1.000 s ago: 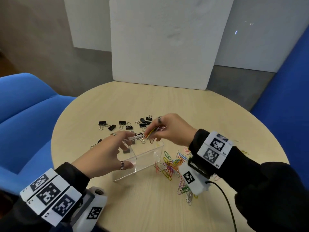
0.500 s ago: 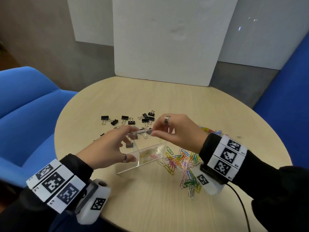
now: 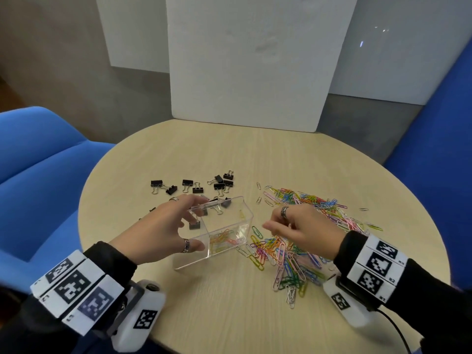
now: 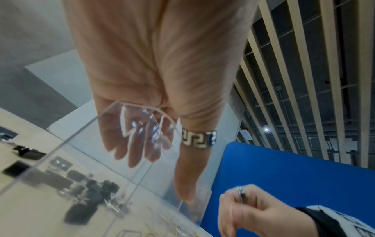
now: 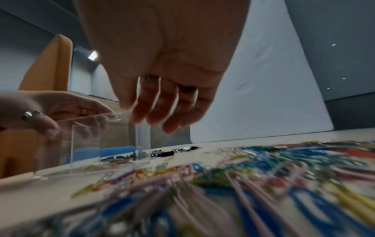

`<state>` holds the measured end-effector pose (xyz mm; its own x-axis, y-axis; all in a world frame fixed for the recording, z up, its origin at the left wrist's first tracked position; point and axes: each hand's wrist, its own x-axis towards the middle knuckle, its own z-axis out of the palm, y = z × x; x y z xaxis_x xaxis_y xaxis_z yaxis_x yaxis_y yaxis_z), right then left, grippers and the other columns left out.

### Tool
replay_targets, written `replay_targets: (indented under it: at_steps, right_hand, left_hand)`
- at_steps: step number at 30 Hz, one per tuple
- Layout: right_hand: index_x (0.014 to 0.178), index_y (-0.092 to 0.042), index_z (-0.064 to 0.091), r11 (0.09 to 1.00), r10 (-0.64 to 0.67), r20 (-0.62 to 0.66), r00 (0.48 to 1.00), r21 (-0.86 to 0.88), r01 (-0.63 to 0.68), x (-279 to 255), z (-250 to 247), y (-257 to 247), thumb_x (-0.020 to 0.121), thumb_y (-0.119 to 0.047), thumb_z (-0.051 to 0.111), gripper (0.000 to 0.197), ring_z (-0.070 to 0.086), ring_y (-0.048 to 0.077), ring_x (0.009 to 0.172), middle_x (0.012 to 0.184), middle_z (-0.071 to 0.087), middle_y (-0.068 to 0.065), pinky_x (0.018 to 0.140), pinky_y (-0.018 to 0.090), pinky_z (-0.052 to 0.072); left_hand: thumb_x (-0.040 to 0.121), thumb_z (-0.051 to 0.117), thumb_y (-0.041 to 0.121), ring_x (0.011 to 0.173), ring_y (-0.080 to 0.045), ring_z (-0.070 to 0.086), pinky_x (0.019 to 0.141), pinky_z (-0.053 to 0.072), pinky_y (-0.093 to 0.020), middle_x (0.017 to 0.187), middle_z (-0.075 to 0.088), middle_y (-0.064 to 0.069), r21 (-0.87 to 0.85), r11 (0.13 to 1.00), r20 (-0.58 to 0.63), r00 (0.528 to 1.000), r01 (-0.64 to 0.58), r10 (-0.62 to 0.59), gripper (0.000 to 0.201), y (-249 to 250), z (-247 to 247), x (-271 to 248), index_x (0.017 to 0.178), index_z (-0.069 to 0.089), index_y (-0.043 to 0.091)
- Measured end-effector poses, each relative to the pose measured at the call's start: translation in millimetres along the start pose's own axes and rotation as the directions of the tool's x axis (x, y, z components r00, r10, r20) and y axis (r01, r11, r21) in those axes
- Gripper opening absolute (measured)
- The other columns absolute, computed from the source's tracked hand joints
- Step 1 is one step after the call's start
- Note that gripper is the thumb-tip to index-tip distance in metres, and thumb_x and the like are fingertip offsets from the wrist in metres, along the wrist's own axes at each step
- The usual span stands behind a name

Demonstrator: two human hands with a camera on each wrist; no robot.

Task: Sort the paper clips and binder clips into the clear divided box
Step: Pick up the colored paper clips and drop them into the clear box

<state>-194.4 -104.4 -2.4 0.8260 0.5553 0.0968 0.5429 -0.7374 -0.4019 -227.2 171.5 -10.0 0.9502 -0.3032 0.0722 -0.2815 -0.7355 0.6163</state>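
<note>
A: Nearest stuff?
B: Left hand (image 3: 158,233) grips the clear divided box (image 3: 229,221), thumb on the near wall, fingers curled over the far rim. Box sits on the round tabletop (image 3: 204,297), looks tipped, can't confirm. Left wrist view shows the fingers (image 4: 134,144) through the clear wall.
A: Right?
B: Right hand (image 3: 304,231) hovers low over the paper clips (image 3: 288,256), just right of the box. Fingers loosely curled, pointing down. In the right wrist view the fingertips (image 5: 154,112) hang free, nothing held as far as I can see; blurred.
A: Box contents?
B: A few coloured paper clips in the near compartment (image 3: 224,241). One yellow clip (image 3: 241,213) shows at the far wall. Black binder clips show through the left side, in or behind it, can't tell.
A: Further out?
B: Clip pile runs from beside the box out past the right hand. Binder clips (image 3: 194,186) scattered beyond the box, apart from the pile. White board (image 3: 250,60) stands at the far edge. Blue seats (image 3: 38,162) on both sides.
</note>
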Motion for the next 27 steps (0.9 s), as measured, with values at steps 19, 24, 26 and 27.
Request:
replay_targets:
  at_steps: [19,24,26,27]
  right_hand:
    - [0.146,-0.034,0.023,0.958,-0.059,0.492,0.869,-0.216,0.188,-7,14,1,0.094,-0.045,0.046,0.059,0.018,0.005,0.143,0.155,0.016,-0.017,0.117,0.032,0.023]
    - [0.148,-0.025,0.025,0.896,-0.031,0.567,0.823,-0.348,0.274,-2,23,-9,0.100,-0.038,0.030,0.049,0.013,0.008,0.145,0.156,0.012,-0.017,0.114,0.034,0.026]
    - [0.143,-0.026,0.036,0.933,-0.013,0.531,0.847,-0.299,0.202,-3,12,-6,0.100,-0.036,0.033,0.044,0.024,0.006,0.141,0.153,0.025,-0.016,0.113,0.027,0.027]
    - [0.140,-0.028,0.042,0.950,-0.009,0.491,0.871,-0.269,0.161,-5,6,-4,0.100,-0.036,0.036,0.042,0.031,0.005,0.137,0.150,0.032,-0.016,0.111,0.024,0.029]
  left_hand:
    - [0.070,0.078,0.029,0.099,0.001,0.053,0.078,0.046,-0.014,0.113,0.054,0.016,-0.011,1.000,-0.033,0.999,0.012,-0.013,0.075,0,0,0,0.133,0.037,0.036]
    - [0.071,0.078,0.029,0.099,0.002,0.052,0.079,0.046,-0.014,0.114,0.054,0.015,-0.007,1.000,-0.034,0.999,0.013,-0.013,0.075,0,1,0,0.133,0.037,0.036]
    - [0.071,0.078,0.029,0.099,0.002,0.052,0.079,0.045,-0.014,0.114,0.053,0.015,-0.009,1.000,-0.034,0.999,0.012,-0.013,0.075,-1,1,0,0.133,0.037,0.036]
    - [0.071,0.078,0.029,0.099,0.002,0.052,0.080,0.046,-0.015,0.114,0.053,0.015,-0.007,1.000,-0.033,0.999,0.013,-0.013,0.075,-1,1,0,0.134,0.036,0.036]
